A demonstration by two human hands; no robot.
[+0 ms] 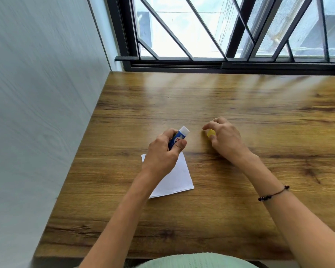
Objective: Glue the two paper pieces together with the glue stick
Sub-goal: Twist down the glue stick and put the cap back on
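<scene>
Two hands at work — left hand (163, 151) grasps glue stick (179, 137), right hand (223, 138) pinches yellow cap (211, 133) — above paper (174, 180)

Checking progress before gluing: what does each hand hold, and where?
Left hand grips the glue stick around its blue body; right hand pinches the yellow cap.

Wooden table (240, 190) beneath a barred window (220, 29), pale wall (37, 93) at left

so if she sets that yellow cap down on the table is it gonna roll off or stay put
The yellow cap, pinched in the right hand, looks round and small, so on its side it would probably roll on the smooth wooden table. Set on its flat end it should likely stay. It seems light, so a nudge could shift it.
</scene>
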